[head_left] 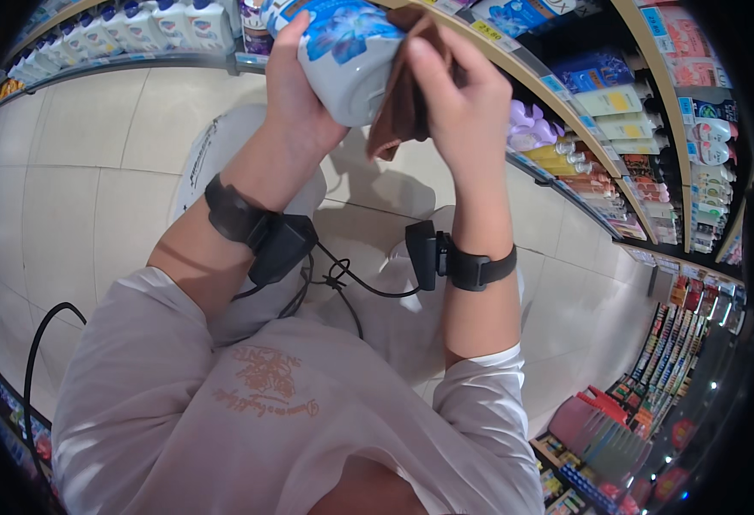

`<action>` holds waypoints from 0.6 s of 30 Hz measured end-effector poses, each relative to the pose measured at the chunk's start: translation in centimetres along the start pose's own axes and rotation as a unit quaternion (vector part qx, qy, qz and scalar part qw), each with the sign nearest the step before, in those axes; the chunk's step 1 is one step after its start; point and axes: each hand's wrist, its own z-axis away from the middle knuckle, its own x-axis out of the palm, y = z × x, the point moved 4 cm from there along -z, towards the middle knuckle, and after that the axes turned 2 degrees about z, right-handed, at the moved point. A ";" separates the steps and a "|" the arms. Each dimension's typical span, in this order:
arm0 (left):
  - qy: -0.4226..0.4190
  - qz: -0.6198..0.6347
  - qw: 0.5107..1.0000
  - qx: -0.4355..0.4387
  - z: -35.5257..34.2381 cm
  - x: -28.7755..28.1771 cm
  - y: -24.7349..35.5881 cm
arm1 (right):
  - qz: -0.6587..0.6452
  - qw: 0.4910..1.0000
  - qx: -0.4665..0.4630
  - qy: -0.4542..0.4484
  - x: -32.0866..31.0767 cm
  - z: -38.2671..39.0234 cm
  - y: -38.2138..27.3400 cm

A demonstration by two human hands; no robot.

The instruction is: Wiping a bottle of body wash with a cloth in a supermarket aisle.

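The left hand (300, 99) is wrapped around a white bottle (353, 88) with a blue flower on its label, thumb along the near side and palm against its lower part. The bottle sits between the two hands, tilted, with its base angled down toward the forearms and its other end cut off by the upper edge of the view. The right hand (469, 93) grips a brown cloth (400, 101) between thumb and fingers; the cloth hangs to that hand's left, against the side of the bottle, its lower corner dangling free. Below each hand a black strap circles the wrist, the left strap (238, 210) and the right strap (483, 269), each bearing a black box on its inner side, with a black cable (377, 293) running between them. Beyond the left hand, to its left, stands a row of white pump bottles (141, 28) on a shelf. To the right of the right hand, shelves hold purple bottles (532, 127) and pale yellow tubes (617, 101). Under both hands lies a tiled floor (94, 210)
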 end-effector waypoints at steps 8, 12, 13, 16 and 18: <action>0.005 0.000 1.000 -0.020 0.1 0.0 -0.3 | 0.040 0.999 -0.005 -0.025 -0.6 0.2 -0.4; 0.011 -0.013 1.000 -0.023 0.2 -0.1 -0.4 | -0.001 0.997 0.066 -0.040 -0.7 0.4 0.0; 0.008 -0.010 1.000 -0.027 0.2 0.0 -0.4 | 0.017 0.999 0.033 -0.030 -0.8 0.4 -0.3; 0.004 -0.006 0.999 -0.035 0.4 0.2 -0.6 | 0.031 0.999 0.030 -0.032 -1.0 0.4 -0.3; 0.011 -0.009 0.999 -0.033 0.4 0.3 -0.7 | 0.016 0.996 0.082 -0.033 -1.2 0.6 0.2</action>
